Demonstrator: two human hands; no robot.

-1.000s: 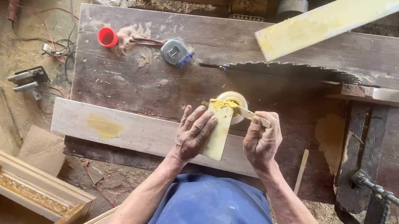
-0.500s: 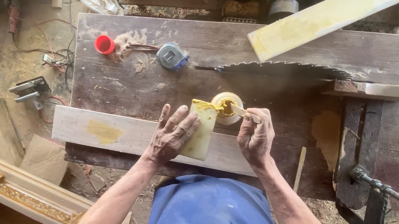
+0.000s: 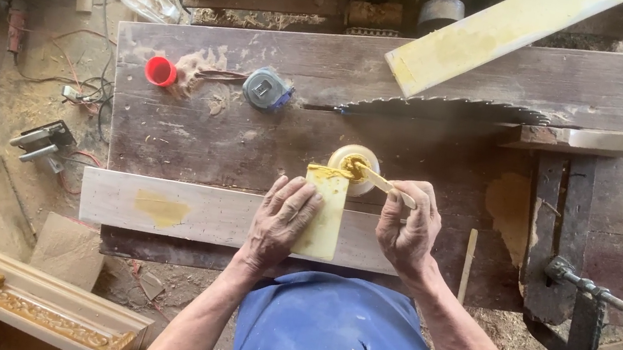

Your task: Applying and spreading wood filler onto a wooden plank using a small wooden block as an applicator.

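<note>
The left hand [image 3: 283, 220] lies flat on a small yellow block [image 3: 325, 210], pressing it on the pale board [image 3: 181, 211]. The right hand [image 3: 408, 230] is closed around a thin stick [image 3: 379, 181], its tip in the glue pot [image 3: 353, 167] just above both hands.

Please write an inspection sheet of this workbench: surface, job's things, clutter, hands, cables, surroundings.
Surface: worn wooden workbench, dusty, with a circular saw blade protruding.
Job's things: small yellow-coated wood block lying on a pale board; glue pot just behind it.
Clutter: red cap, tape measure, yellow-coated plank.
Hands: left hand presses on the block; right hand holds a spreading stick dipped in the pot.
Cables: tangled wires on the floor.
Surroundings: sawdust floor, carved gilded frame, clamp.
</note>
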